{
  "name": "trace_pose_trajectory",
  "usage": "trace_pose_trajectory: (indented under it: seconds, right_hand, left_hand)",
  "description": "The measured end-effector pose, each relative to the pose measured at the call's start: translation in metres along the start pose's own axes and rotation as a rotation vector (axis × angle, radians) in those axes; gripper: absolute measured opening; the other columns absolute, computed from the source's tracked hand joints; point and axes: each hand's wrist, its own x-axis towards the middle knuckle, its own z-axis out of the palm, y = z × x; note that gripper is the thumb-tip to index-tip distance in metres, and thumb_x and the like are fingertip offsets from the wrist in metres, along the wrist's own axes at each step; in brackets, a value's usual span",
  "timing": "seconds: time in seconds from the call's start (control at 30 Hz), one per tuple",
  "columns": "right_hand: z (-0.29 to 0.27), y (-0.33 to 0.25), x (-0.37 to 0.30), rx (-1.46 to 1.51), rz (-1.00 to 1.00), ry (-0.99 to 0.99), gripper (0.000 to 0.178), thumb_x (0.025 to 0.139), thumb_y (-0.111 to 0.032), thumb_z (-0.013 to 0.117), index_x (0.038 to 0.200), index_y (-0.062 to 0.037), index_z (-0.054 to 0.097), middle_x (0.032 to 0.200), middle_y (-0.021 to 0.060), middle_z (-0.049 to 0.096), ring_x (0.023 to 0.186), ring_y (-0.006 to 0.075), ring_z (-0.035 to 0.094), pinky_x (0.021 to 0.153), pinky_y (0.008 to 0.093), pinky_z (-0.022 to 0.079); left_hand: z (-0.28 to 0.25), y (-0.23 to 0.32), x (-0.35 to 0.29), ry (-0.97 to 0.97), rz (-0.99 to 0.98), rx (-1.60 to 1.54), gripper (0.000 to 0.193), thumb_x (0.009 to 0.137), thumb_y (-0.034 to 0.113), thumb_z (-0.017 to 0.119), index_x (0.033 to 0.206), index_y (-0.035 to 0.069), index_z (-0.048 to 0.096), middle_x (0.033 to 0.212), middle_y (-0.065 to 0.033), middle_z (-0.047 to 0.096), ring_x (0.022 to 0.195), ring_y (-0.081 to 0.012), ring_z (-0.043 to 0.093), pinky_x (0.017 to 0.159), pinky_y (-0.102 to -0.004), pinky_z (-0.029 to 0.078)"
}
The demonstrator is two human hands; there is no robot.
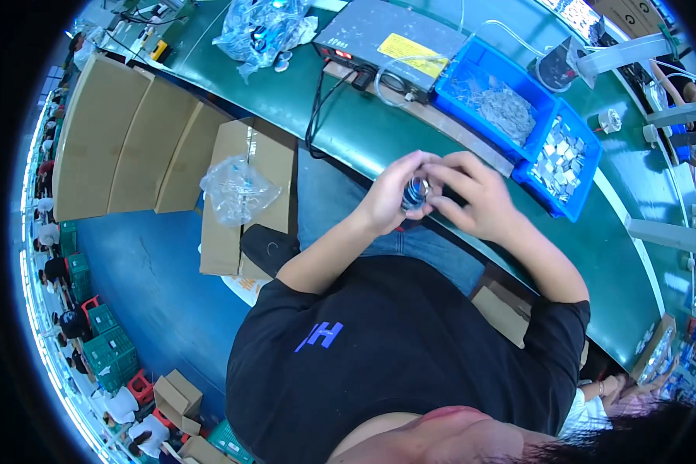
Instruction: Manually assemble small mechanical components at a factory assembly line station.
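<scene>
Beyond right hand (483, 203), blue bins (473, 117)

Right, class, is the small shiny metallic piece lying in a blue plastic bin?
No, the shiny metallic piece is held in the left hand.

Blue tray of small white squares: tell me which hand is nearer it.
Right. In the picture, the right hand is left of the blue tray, apart from it; the left hand is farther left, beyond the right hand.
</scene>
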Motion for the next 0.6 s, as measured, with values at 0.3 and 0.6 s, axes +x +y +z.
trace_pose_trajectory:
  seconds: [0.3, 0.6]
  right_hand:
    - [0.015, 0.014, -0.016, 0.329, 0.257, -0.019, 0.021, 0.083, 0.0, 0.078, 0.104, -0.0021, 0.076, 0.106, 0.0076, 0.068, 0.076, 0.0224, 0.061, 0.069, 0.0314, 0.051]
    - [0.019, 0.022, -0.017, 0.439, 0.414, 0.183, 0.014, 0.084, 0.007, 0.076, 0.097, 0.0013, 0.076, 0.094, 0.0071, 0.072, 0.071, 0.0156, 0.062, 0.066, 0.0278, 0.051]
  left_hand:
    - [0.021, -0.001, 0.011, 0.036, -0.101, 0.689, 0.038, 0.116, 0.028, 0.038, 0.139, 0.001, 0.053, 0.083, -0.0101, 0.062, 0.058, -0.0141, 0.053, 0.048, -0.0239, 0.037]
    - [-0.001, 0.021, 0.016, -0.017, 0.033, 1.085, 0.026, 0.108, 0.017, 0.055, 0.122, -0.001, 0.069, 0.077, -0.0044, 0.065, 0.06, -0.0119, 0.054, 0.055, -0.0235, 0.043]
